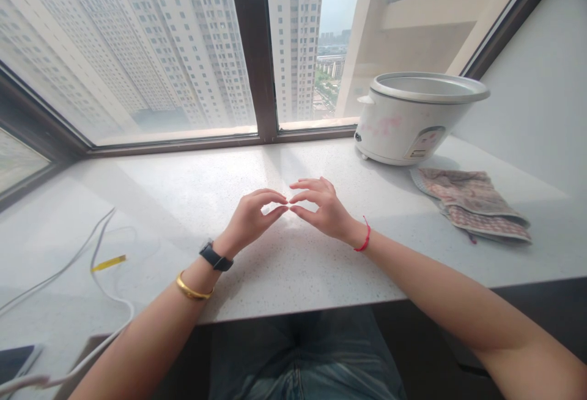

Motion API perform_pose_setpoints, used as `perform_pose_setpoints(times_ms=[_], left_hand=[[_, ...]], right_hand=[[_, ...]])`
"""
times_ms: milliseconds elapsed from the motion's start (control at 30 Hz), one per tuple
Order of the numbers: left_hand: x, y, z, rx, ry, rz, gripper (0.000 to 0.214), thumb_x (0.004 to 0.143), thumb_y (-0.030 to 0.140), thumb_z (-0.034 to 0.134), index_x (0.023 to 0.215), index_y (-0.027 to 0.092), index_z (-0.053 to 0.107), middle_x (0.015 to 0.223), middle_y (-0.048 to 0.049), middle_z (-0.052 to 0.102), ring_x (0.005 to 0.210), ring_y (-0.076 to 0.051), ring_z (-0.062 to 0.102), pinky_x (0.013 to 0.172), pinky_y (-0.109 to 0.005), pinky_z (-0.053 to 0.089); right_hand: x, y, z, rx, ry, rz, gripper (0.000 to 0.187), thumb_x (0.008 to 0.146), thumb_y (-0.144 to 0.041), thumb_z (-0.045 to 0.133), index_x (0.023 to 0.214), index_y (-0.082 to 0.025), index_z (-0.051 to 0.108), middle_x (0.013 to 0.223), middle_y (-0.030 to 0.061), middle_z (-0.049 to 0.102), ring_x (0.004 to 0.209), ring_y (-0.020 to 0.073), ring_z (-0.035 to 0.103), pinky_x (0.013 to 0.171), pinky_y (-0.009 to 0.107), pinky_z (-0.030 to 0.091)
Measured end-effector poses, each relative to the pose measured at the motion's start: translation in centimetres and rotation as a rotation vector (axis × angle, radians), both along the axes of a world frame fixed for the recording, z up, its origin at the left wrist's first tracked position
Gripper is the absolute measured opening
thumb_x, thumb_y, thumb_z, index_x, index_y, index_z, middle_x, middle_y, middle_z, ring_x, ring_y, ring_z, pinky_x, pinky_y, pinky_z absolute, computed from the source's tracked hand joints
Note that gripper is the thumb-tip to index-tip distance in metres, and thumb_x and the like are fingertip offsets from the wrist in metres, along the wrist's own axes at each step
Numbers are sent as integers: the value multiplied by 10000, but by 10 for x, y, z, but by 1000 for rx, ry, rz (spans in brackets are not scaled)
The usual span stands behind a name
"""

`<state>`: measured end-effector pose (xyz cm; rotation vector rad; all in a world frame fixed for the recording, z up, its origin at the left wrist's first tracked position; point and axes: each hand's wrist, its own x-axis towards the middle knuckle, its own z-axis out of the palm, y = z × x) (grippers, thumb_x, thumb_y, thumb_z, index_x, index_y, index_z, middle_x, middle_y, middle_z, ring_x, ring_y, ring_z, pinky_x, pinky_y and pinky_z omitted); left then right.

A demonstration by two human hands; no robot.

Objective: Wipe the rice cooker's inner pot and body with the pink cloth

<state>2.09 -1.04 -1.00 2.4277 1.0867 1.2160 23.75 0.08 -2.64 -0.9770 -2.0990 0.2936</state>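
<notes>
Above the white speckled counter (284, 265), my left hand (251, 218) and my right hand (321, 207) meet fingertip to fingertip at the middle. Both have curved fingers that stay apart, and nothing shows in either hand. The left wrist carries a black watch and a gold bangle. A red string circles the right wrist.
A white rice cooker (413, 118) without a lid stands at the back right by the window. A folded patterned cloth (472, 204) lies to its right front. White cables (96, 277) with a yellow tag run over the left of the counter, near a phone (16, 360) at the lower left corner.
</notes>
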Motion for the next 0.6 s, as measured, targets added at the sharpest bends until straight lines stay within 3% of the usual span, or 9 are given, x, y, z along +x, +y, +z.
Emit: perform_pose_setpoints(times_ms=[600], left_hand=[[2, -2, 0, 26, 23, -1, 35, 918, 222, 693, 924, 209, 725, 962, -42, 770, 898, -181, 723, 838, -338, 583]], right_hand=[[0, 1, -3, 29, 7, 24, 84, 939, -342, 650, 928, -297, 721, 1283, 0, 698, 1307, 234, 574, 1228, 541, 174]])
